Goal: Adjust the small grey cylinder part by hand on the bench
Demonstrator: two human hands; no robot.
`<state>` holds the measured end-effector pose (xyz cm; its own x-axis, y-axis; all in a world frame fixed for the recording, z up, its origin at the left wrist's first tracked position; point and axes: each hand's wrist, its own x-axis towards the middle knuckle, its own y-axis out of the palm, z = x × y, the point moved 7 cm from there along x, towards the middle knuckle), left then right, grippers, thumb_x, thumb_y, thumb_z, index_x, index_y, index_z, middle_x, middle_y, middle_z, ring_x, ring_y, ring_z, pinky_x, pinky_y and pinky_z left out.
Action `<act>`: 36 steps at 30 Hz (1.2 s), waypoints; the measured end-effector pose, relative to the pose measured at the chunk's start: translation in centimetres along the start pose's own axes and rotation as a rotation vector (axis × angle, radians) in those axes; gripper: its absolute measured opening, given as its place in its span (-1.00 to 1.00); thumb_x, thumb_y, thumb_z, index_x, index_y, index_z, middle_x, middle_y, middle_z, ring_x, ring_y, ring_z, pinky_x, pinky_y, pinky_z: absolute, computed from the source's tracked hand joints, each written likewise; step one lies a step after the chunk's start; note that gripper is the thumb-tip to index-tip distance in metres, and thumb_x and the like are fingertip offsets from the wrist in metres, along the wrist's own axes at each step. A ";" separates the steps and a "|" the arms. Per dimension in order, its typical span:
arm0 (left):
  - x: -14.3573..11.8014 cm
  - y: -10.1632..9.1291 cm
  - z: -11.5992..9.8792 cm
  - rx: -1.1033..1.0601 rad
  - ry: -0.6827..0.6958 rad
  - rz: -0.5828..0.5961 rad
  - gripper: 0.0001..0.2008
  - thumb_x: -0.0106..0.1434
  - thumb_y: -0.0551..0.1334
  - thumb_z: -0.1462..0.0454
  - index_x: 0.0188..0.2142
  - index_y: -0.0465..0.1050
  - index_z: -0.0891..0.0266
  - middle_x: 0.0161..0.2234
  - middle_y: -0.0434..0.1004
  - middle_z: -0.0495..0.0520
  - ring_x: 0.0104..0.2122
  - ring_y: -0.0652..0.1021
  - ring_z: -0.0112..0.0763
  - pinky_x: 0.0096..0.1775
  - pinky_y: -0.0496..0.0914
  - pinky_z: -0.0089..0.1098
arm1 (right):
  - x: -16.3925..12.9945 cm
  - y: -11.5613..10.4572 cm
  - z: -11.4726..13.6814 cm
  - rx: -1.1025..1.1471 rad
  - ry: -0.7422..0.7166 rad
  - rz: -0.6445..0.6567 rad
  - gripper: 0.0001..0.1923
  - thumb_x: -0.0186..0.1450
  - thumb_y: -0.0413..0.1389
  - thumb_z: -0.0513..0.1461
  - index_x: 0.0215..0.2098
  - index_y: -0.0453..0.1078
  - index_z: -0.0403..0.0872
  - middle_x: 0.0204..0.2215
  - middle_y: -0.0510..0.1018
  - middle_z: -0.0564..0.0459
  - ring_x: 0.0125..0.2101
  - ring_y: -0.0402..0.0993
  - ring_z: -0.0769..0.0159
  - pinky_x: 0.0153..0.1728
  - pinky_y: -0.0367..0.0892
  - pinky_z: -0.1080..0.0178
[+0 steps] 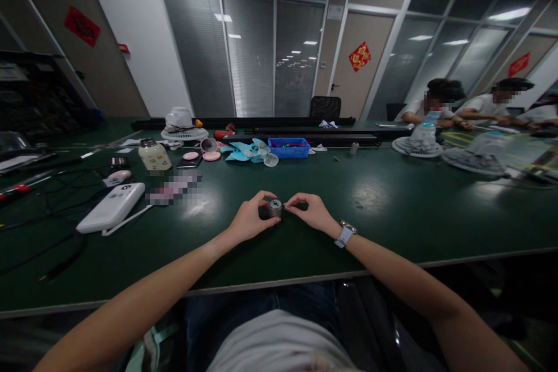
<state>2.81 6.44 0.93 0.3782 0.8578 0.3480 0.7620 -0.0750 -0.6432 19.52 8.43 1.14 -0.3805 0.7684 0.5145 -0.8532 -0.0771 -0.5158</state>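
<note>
A small grey metal cylinder (pixel 275 208) with dark openings in its top face stands upright on the green table in front of me. My left hand (pixel 255 216) grips it from the left, with the thumb at the near side and the fingers curled round the far side. Just to its right, my right hand (pixel 310 209) is closed in a pinch, thumb and index fingertips close against the cylinder's side. Whatever those fingertips hold, if anything, is too small to make out. A watch with a pale strap (pixel 345 235) is on my right wrist.
Behind my hands are a blue bin (pixel 288 148), crumpled light-blue gloves (pixel 246 151) and another metal cylinder (pixel 354 148). To the left lie a white power bank (pixel 111 207), a cream bottle (pixel 154 155) and black cables. Fan-like parts (pixel 416 142) and seated people are at right.
</note>
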 end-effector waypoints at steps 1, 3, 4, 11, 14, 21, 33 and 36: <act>0.0 0.0 0.0 -0.009 0.003 0.007 -0.50 0.09 0.39 0.20 0.00 0.29 0.13 -0.21 0.64 0.06 -0.17 0.62 -0.16 -0.10 0.45 -0.20 | 0.0 -0.4 0.2 0.012 0.000 -0.054 -0.93 0.24 0.22 -0.23 -0.33 0.51 -0.08 -0.33 0.66 -0.01 -0.27 0.62 0.22 -0.16 0.47 0.13; 0.0 0.1 -0.1 -0.028 0.011 0.020 -0.49 0.09 0.40 0.20 0.01 0.29 0.13 -0.22 0.64 0.05 -0.17 0.62 -0.17 -0.09 0.44 -0.21 | 0.0 -0.9 0.8 0.042 -0.013 -0.131 -0.92 0.28 0.18 -0.22 -0.31 0.47 -0.08 -0.28 0.65 -0.04 -0.19 0.61 0.20 -0.09 0.45 0.09; 0.0 0.2 -0.2 -0.037 0.015 0.027 -0.49 0.09 0.40 0.21 0.01 0.29 0.13 -0.23 0.64 0.04 -0.17 0.62 -0.17 -0.10 0.44 -0.21 | -0.1 -0.9 1.2 0.059 -0.026 -0.144 -0.92 0.29 0.17 -0.22 -0.30 0.46 -0.08 -0.26 0.64 -0.04 -0.17 0.60 0.20 -0.07 0.44 0.09; -0.1 0.7 -0.6 -0.086 0.032 0.074 -0.47 0.08 0.42 0.19 0.01 0.30 0.13 -0.23 0.65 0.04 -0.18 0.63 -0.18 -0.13 0.46 -0.24 | -0.6 0.3 3.8 0.101 -0.086 -0.059 -0.97 0.27 0.20 -0.28 -0.31 0.50 -0.04 -0.28 0.64 0.02 -0.19 0.59 0.23 -0.07 0.43 0.12; -0.1 0.8 -0.8 -0.097 0.040 0.082 -0.48 0.09 0.41 0.20 0.01 0.30 0.13 -0.22 0.65 0.04 -0.18 0.63 -0.19 -0.13 0.46 -0.25 | -0.6 0.5 4.0 0.094 -0.091 -0.047 -0.95 0.26 0.19 -0.30 -0.32 0.50 -0.04 -0.29 0.64 0.03 -0.20 0.58 0.24 -0.09 0.43 0.14; -0.2 1.1 -1.1 -0.118 0.052 0.098 -0.48 0.09 0.41 0.22 0.02 0.30 0.15 -0.21 0.63 0.05 -0.18 0.63 -0.21 -0.12 0.46 -0.26 | -0.6 0.3 3.7 0.054 -0.104 -0.071 -0.92 0.26 0.17 -0.33 -0.33 0.49 -0.03 -0.27 0.64 0.03 -0.19 0.57 0.22 -0.08 0.41 0.12; -0.1 1.1 -1.0 -0.124 0.053 0.100 -0.48 0.08 0.42 0.20 0.01 0.31 0.17 -0.21 0.63 0.06 -0.19 0.63 -0.21 -0.14 0.46 -0.26 | -0.6 0.4 3.9 0.022 -0.122 -0.055 -0.91 0.27 0.17 -0.33 -0.30 0.50 -0.03 -0.33 0.61 0.05 -0.26 0.54 0.25 -0.14 0.38 0.17; -0.1 1.0 -1.0 -0.121 0.053 0.098 -0.48 0.08 0.42 0.20 0.00 0.31 0.17 -0.20 0.62 0.07 -0.19 0.62 -0.20 -0.14 0.47 -0.25 | -0.6 0.4 3.7 0.032 -0.118 -0.062 -0.93 0.27 0.18 -0.31 -0.30 0.51 -0.04 -0.33 0.60 0.05 -0.26 0.54 0.26 -0.16 0.38 0.18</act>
<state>4.09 5.71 0.92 0.4782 0.8158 0.3254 0.7769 -0.2201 -0.5899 18.07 5.57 3.18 -0.3647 0.6922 0.6228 -0.8867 -0.0538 -0.4593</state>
